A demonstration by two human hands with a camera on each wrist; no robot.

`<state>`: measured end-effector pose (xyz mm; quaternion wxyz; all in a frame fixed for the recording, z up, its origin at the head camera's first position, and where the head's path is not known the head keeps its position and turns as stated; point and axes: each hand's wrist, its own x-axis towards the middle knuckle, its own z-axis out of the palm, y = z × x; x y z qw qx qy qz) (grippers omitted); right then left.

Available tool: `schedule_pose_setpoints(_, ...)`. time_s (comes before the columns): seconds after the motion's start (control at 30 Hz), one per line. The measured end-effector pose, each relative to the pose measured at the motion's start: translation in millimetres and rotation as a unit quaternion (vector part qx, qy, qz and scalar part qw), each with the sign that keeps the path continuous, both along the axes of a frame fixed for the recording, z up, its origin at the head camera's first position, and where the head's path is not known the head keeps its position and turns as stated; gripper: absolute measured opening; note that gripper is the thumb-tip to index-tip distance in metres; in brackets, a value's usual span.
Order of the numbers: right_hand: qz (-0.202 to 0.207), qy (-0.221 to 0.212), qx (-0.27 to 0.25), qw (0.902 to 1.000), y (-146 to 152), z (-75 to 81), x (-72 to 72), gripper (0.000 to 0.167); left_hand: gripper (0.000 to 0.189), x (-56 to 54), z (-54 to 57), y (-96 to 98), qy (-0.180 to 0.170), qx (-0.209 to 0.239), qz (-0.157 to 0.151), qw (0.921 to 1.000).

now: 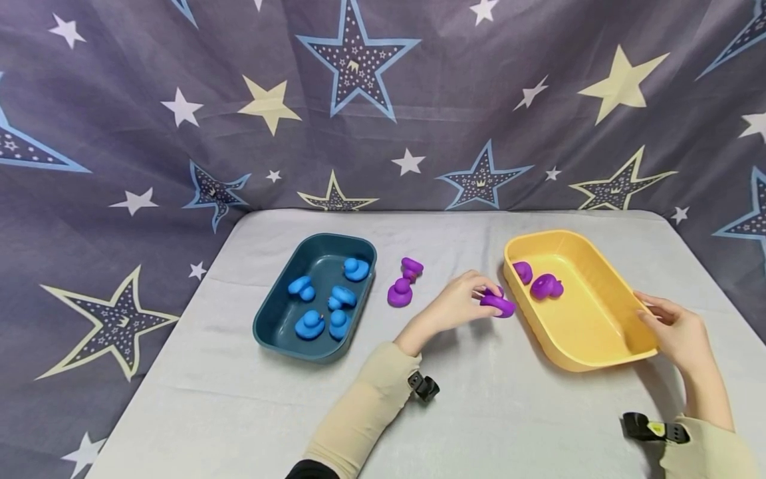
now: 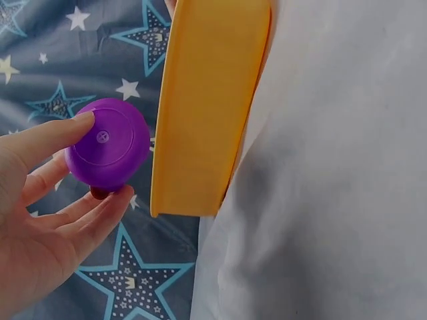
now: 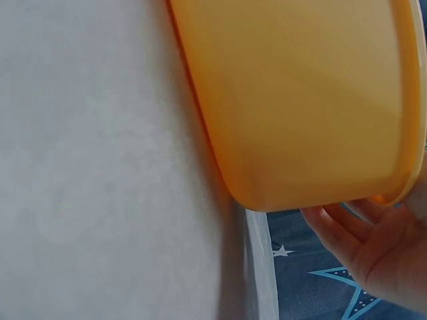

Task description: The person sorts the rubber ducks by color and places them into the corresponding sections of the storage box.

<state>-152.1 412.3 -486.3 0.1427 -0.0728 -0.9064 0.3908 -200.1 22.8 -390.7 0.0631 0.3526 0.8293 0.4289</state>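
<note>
Held purple duck (image 1: 499, 307): in the left hand, just outside the near-left wall of the yellow bin; its round base faces the left wrist camera.
Left hand (image 1: 456, 303): thumb and fingers pinched on that duck.
Yellow bin (image 1: 589, 313): on the right of the worktop (image 1: 221, 406), its rim gripped by the right hand (image 1: 681, 334) at the right side.
Purple ducks in the yellow bin (image 1: 544, 286): two, lying at the far-left end.
Loose purple ducks (image 1: 399, 293): two, touching, between the bins.
Teal bin (image 1: 275, 320): on the left, holding five blue ducks (image 1: 309, 326).
Backdrop cloth (image 1: 419, 189): dark and star-patterned, behind the pale worktop.
</note>
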Motion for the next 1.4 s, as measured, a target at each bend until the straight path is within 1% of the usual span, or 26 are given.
schedule_pose_setpoints(0.13,-0.001,-0.006,-0.001,1.0,1,1.2,-0.1,0.04,0.023,0.8,0.0,5.5,-0.001,0.007,0.002,1.0)
schedule_pose_setpoints(0.4,0.0,-0.003,0.0,1.0,1,0.3,-0.2,0.041,0.025,2.7,3.2,14.9,-0.002,0.011,0.003,0.9999)
schedule_pose_setpoints(0.6,-0.002,-0.006,-0.007,1.0,2,-0.5,-1.7,0.04,0.026,3.4,1.7,20.4,-0.012,0.02,0.015,0.9996)
schedule_pose_setpoints(0.83,0.005,-0.008,-0.021,0.9997,2,0.8,-0.8,0.04,0.025,4.5,0.9,28.3,0.001,0.019,0.022,0.9996)
schedule_pose_setpoints(1.07,0.005,-0.009,-0.021,0.9997,1,1.2,-0.2,0.04,0.025,6.4,1.6,34.4,-0.012,0.035,0.02,0.9991)
schedule_pose_setpoints(1.4,0.006,-0.006,-0.025,0.9997,1,1.3,0.2,0.039,0.026,9.4,3.1,44.0,-0.022,0.035,0.019,0.999)
